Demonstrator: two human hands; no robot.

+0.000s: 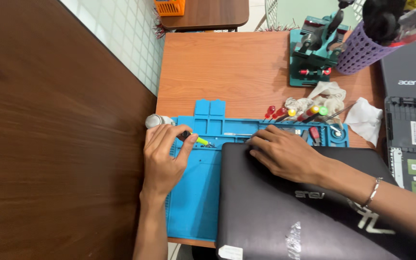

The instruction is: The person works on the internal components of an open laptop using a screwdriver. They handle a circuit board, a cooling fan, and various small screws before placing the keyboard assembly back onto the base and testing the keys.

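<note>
Now left hand [162,159] pinches screwdriver [199,140] over blue mat [193,202]; right hand [285,154] flat, unclenched on laptop [266,216].

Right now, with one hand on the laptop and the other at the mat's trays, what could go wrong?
1. The left hand pinches a yellow-tipped tool over the blue mat's small trays; tiny parts there might scatter.
2. The laptop hangs past the table's near edge, steadied only by the right hand; it may slide off.
3. Loose screwdrivers by the mat could roll.
</note>
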